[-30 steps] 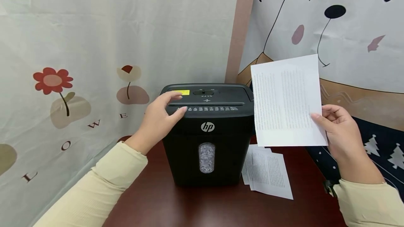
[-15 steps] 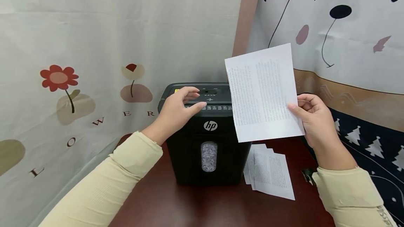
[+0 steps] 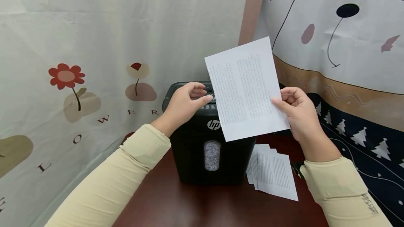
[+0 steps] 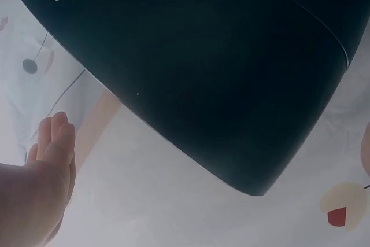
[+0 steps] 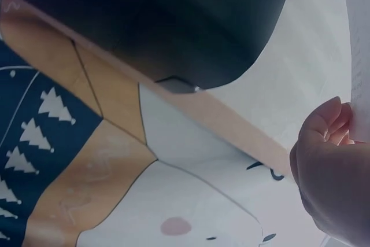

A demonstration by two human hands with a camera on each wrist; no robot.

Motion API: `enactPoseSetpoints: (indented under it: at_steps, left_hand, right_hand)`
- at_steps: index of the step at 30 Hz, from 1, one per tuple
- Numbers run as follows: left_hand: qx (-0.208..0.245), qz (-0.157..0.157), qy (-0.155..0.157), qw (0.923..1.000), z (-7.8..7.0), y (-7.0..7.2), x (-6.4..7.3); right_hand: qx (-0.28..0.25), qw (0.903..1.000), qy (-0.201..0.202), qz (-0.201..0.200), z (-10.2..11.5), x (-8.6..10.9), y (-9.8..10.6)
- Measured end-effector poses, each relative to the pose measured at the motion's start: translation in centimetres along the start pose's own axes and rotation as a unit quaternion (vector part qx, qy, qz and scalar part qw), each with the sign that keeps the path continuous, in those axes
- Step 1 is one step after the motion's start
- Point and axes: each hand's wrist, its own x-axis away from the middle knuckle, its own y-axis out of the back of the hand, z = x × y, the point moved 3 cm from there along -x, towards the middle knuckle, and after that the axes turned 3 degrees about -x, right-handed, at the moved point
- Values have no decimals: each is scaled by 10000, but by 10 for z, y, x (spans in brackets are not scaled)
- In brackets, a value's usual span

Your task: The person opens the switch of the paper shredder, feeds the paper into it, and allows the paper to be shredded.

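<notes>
My right hand (image 3: pixel 301 116) pinches a printed sheet of paper (image 3: pixel 246 90) by its lower right edge, thumb in front and fingers behind. The sheet is tilted and overlaps the right part of the black HP paper shredder (image 3: pixel 208 150) in the head view, hiding much of its top. Over the shredder's left top side, my left hand (image 3: pixel 186 106) holds nothing, its fingers loosely bent and thumb apart, close to the sheet's left edge. The right wrist view shows the right hand (image 5: pixel 329 166) with the sheet's edge (image 5: pixel 359 56) between thumb and fingers.
Several printed sheets (image 3: pixel 274 172) lie fanned on the dark red table (image 3: pixel 202 206), to the right of the shredder. Behind hang a flower-patterned curtain (image 3: pixel 176 27) and a bear-patterned cloth (image 3: pixel 315 55). Through the shredder's window (image 3: pixel 212 155), shredded paper shows.
My right hand has carried the sheet left, from beside the shredder to in front of its top. My left hand has shifted slightly right and up, and the view has turned a little left.
</notes>
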Motion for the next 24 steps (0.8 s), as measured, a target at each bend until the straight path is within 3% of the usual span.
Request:
enactPoseSetpoints:
  at_steps: [9, 18, 24]
  left_hand:
    - [365, -135, 268, 9989, 0, 1, -4]
    - [816, -504, 291, 9950, -2, 6, -10]
    - [1130, -680, 183, 9911, -6, 12, -11]
  right_hand:
    - [-118, 9996, 129, 220, 3, -5, -22]
    - [-160, 9987, 164, 464, 3, -12, -30]
    - [-8, 9973, -46, 738, 7, -17, -33]
